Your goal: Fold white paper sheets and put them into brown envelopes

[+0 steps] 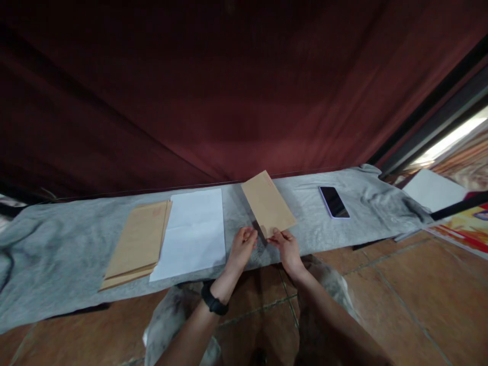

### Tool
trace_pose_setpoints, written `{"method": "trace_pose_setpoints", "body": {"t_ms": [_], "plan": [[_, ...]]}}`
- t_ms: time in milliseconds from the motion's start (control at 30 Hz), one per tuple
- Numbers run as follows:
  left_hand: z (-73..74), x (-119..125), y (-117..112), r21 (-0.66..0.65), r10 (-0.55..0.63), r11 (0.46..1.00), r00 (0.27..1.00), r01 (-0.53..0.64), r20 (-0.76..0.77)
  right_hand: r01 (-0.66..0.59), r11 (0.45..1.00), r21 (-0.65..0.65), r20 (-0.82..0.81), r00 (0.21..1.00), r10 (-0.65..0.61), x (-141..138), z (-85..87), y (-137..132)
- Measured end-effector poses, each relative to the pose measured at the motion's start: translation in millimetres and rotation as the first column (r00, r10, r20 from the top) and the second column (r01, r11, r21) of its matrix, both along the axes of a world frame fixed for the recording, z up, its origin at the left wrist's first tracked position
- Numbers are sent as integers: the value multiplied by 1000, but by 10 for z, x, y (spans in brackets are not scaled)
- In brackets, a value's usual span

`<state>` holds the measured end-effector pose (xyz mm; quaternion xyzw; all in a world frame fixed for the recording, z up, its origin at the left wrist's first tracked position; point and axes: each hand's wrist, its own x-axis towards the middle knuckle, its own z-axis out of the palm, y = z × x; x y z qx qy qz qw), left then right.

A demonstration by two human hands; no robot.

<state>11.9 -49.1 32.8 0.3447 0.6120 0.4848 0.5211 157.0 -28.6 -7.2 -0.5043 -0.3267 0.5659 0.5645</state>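
A small brown paper envelope (268, 203) is tilted up off the grey cloth, its lower edge pinched between the thumb and fingers of my right hand (285, 245). Faint red print runs along its upper right side. Just left of the envelope's lower corner is my left hand (243, 246), fingers curled in and nothing visible in them. It wears a black wristband (214, 300). White paper sheets (194, 231) lie flat to the left of my hands. Beyond them rests a stack of larger brown envelopes (138, 239), slightly fanned and partly beside the paper's edge.
A grey cloth (57, 254) covers the long narrow surface. At right lies a smartphone (334, 202) with a dark screen and pale purple case. A dark red curtain (236, 101) hangs behind. Farther right are a metal frame (438, 112) and a white panel (434, 189).
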Motion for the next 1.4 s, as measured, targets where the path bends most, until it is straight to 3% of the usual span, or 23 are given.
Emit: {"method": "trace_pose_setpoints", "body": {"t_ms": [200, 367, 600, 733, 1033, 1400], "plan": [[-210, 36, 46, -64, -31, 997, 996, 36, 82, -72, 981, -178, -221, 975, 31, -37, 28, -48], [-293, 108, 129, -47, -28, 998, 983, 37, 183, -152, 967, -206, -245, 964, 99, -19, 49, -47], [-367, 91, 225, -43, -50, 997, 977, 60, 206, -288, 927, -239, -238, 943, 232, 105, 67, 17], [-376, 77, 247, -51, -39, 997, 977, 51, 208, -160, 933, -321, -192, 976, 102, 284, 73, 91], [-310, 181, 210, -8, -48, 999, 983, 50, 177, -38, 974, -222, 35, 998, 47, 518, 79, 205], [-299, 730, 514, -18, -74, 997, 989, 77, 128, 166, 981, -100, 266, 954, -135, 922, 61, 359]]}}
